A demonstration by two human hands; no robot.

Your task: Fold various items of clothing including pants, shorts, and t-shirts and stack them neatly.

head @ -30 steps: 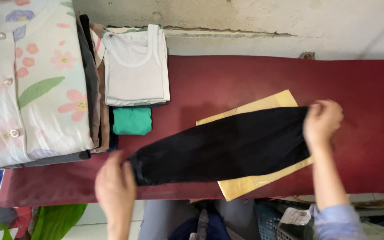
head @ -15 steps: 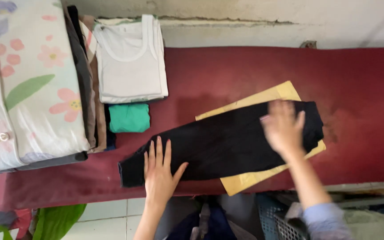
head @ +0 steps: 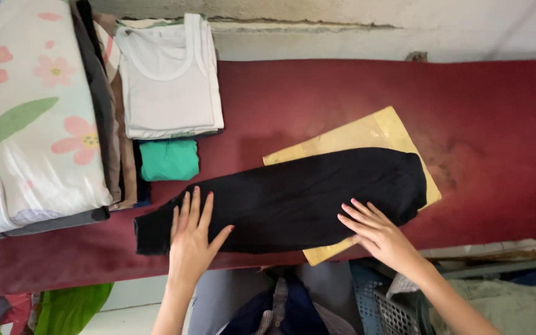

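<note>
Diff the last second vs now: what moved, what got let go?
Both hands let go of the black garment's ends. Left hand now lies flat on its left end; right hand slid to its lower right edge. Garment lies flat across the yellow board. Folded stacks and red table unchanged.

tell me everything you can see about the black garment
The black garment is a long, narrow band of soft, matte cloth, folded lengthwise and lying flat and slightly slanted on the red table. Its right half rests on a yellow board. The left hand presses flat on its left end; the right hand touches its lower right edge.
</note>
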